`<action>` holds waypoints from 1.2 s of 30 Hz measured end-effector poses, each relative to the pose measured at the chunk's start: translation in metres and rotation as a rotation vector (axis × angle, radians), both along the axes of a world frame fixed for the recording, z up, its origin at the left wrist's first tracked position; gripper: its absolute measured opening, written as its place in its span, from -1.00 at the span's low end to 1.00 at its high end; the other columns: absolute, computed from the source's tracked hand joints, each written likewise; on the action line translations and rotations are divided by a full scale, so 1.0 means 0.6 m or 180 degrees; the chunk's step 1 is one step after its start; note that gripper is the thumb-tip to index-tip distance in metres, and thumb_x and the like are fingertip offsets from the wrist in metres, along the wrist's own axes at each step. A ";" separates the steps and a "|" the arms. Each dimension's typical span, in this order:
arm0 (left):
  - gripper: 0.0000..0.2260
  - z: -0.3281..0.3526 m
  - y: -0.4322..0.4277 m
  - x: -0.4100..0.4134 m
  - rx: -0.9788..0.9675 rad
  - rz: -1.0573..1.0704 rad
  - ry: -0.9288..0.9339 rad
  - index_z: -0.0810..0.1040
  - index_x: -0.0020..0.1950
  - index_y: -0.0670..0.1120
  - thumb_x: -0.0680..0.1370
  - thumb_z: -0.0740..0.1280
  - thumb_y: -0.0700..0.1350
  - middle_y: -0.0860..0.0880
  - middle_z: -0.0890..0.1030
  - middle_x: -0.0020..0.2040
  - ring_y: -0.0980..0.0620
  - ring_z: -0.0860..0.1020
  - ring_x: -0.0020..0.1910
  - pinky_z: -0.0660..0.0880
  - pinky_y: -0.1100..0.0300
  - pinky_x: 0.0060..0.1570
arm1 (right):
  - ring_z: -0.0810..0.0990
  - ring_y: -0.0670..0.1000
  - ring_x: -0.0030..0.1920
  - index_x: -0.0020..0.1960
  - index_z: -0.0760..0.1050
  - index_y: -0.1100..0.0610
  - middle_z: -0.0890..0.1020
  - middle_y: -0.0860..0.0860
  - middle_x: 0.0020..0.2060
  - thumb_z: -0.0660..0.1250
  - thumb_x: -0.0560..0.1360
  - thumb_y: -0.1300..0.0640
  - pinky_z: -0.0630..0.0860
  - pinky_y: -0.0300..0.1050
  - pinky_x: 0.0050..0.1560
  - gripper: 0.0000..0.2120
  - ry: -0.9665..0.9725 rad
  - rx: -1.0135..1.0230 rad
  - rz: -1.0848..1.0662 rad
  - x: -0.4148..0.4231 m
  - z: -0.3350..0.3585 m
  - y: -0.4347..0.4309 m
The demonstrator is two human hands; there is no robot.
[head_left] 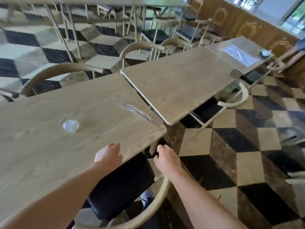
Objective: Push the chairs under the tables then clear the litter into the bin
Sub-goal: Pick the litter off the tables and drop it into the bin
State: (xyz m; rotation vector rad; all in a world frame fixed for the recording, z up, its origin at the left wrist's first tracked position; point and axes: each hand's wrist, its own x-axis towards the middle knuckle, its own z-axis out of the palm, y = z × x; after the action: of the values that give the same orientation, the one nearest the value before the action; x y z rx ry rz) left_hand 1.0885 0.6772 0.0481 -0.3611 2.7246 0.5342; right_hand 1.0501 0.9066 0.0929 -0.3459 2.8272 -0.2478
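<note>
Both hands are reaching forward over the near table's edge, and neither is holding anything. The left hand [108,155] is hovering palm down over the near table [49,154], fingers loosely curled. The right hand [165,158] is hanging just past the table's corner, fingers bent downward and gripping nothing; whether it is touching the table leg below is too blurred to tell.

Directly beneath the arms, the near chair [122,184] is sitting with its black seat partly under the table — the curved wooden back is still arcing out toward the person, so this chair looks only partly pushed in.

The litter is not yet cleared. A clear plastic lid [71,125] is lying flat on the near table, left of the hands, and a clear plastic cup [140,114] is lying on its side near the table's far right corner. No bin is in view.

Beyond, a second table [178,83] is standing askew against the first, its corner overlapping the gap. On its right a second chair [231,103] is standing tucked in only partway, angled. Chairs along the far side of both tables seem close in.

Farther off, a third table [239,52] is carrying a small pale object [264,52], possibly more litter. Another person's hand [277,66] is showing at the right edge, near that table.

By my judgement the chair step is underway and the litter step has not begun — the checkered floor around the tables looks open for walking.
</note>
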 end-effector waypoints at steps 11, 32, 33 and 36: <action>-0.88 -0.046 -0.027 -0.186 -0.0280 0.1187 -0.0252 0.47 0.02 -0.05 0.55 0.24 -0.04 -0.03 0.51 0.01 -0.12 0.55 0.01 0.54 0.05 -0.09 | 0.50 0.14 0.19 0.24 0.41 0.11 0.52 0.09 0.20 0.30 0.56 0.00 0.52 0.03 0.11 -0.69 -0.0046 -0.0150 0.0909 -0.371 -0.109 -0.101; -0.84 -0.135 -0.219 -0.146 -0.0405 0.1228 0.0276 0.53 0.07 -0.08 0.54 0.29 -0.07 -0.07 0.51 0.06 -0.13 0.46 0.11 0.50 0.02 -0.18 | 0.41 0.20 0.15 0.12 0.30 -0.05 0.29 0.08 0.14 0.34 0.41 0.37 0.52 0.16 0.10 -0.55 -0.0651 0.0151 0.0764 -0.348 -0.277 -0.244; -0.81 -0.136 -0.245 -0.137 -0.0551 0.1083 0.0435 0.54 0.08 -0.10 0.51 0.32 -0.08 -0.10 0.51 0.07 -0.16 0.44 0.12 0.52 -0.02 -0.13 | 0.39 0.20 0.20 0.11 0.26 -0.07 0.28 0.09 0.19 0.36 0.40 0.39 0.51 0.17 0.14 -0.50 -0.0690 0.0176 0.0717 -0.317 -0.279 -0.253; -0.65 -0.142 -0.300 -0.126 -0.0840 0.0985 0.0650 0.52 0.18 -0.07 0.42 0.42 -0.06 -0.17 0.44 0.22 -0.25 0.35 0.16 0.47 -0.15 0.02 | 0.38 0.17 0.18 0.19 0.21 -0.09 0.26 0.07 0.18 0.39 0.40 0.36 0.52 0.15 0.13 -0.43 -0.0657 0.0351 0.0758 -0.250 -0.279 -0.265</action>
State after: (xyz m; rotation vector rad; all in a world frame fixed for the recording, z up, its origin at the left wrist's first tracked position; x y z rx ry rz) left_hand 1.0127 0.4970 -0.0369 -0.8485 2.9616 0.2995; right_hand 0.9001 0.7477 -0.0748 -0.5907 2.5552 -0.0718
